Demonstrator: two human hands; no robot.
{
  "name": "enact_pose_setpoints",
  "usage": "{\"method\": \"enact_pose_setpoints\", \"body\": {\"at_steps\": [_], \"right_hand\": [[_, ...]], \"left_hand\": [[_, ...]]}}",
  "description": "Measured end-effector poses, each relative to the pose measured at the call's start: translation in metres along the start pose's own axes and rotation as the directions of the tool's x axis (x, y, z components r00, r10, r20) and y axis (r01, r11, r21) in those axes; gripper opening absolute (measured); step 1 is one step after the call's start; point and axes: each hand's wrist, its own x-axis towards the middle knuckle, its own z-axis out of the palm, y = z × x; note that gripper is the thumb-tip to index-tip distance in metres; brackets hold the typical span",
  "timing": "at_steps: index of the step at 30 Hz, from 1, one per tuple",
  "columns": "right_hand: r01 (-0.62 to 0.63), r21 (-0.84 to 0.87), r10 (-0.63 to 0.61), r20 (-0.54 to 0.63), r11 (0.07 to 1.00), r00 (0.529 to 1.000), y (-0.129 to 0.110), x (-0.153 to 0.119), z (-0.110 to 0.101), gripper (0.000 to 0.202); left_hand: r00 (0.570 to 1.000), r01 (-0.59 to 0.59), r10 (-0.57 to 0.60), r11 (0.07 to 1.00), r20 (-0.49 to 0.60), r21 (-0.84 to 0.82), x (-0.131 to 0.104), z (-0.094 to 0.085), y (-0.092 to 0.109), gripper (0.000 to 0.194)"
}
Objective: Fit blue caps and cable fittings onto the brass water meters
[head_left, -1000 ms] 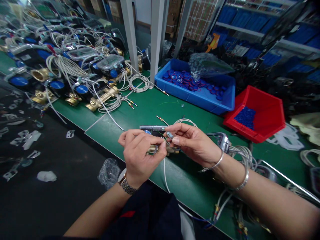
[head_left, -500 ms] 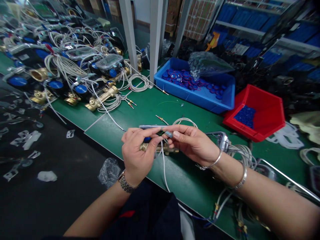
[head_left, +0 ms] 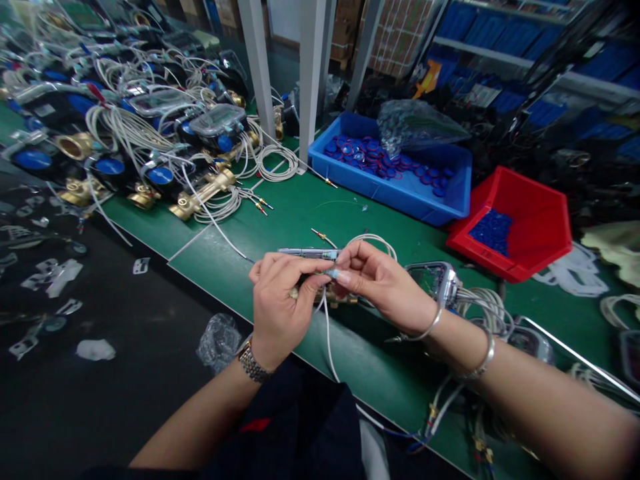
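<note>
My left hand and my right hand meet fingertip to fingertip over the bench. Between them is a small light-blue plastic piece; thumb and forefinger of each hand are pinched at it. Fingers cover most of it, so its exact kind is unclear. Just under the hands lies a meter with a brass pipe body and a grey-rimmed top edge, largely hidden. A white cable runs from below my fingers over the bench's front edge.
Many brass-bodied meters with coiled cables crowd the left of the green bench. A blue bin of blue discs and a red bin with small blue parts stand behind. More meters lie by my right forearm.
My right hand has shifted slightly, its fingers now more curled around the light-blue piece, which sits closer to my left fingertips. My left hand has barely moved.
</note>
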Motion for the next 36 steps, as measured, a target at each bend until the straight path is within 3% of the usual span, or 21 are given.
{"method": "enact_pose_setpoints", "body": {"at_steps": [5, 12, 17, 20, 24, 36], "right_hand": [[0.154, -0.358, -0.145, 0.052, 0.921, 0.988, 0.000, -0.004, 0.002, 0.030], [0.240, -0.676, -0.286, 0.046, 0.696, 0.957, -0.001, -0.008, 0.003, 0.015], [0.122, -0.494, -0.158, -0.032, 0.861, 0.987, -0.002, -0.005, 0.001, 0.021], [0.089, -0.405, -0.132, -0.081, 0.910, 0.988, -0.002, -0.001, -0.002, 0.023], [0.085, -0.395, -0.136, -0.102, 0.915, 0.985, -0.002, 0.000, -0.003, 0.022], [0.089, -0.350, -0.130, -0.095, 0.932, 0.987, -0.002, -0.002, 0.001, 0.020]], "left_hand": [[1.000, -0.015, 0.015, 0.999, 0.003, 0.030, -0.001, 0.000, -0.002, 0.009], [0.999, 0.008, -0.010, 0.999, 0.035, 0.044, -0.002, -0.001, -0.001, 0.005], [1.000, 0.001, -0.002, 0.999, 0.023, 0.043, -0.003, 0.000, -0.001, 0.014], [0.997, 0.020, -0.019, 1.000, -0.078, 0.013, -0.006, 0.000, -0.002, 0.022], [0.987, -0.028, 0.034, 0.999, -0.159, 0.040, -0.009, -0.003, -0.001, 0.008], [0.978, -0.063, 0.084, 0.992, -0.189, 0.114, -0.012, 0.000, 0.001, 0.014]]}}
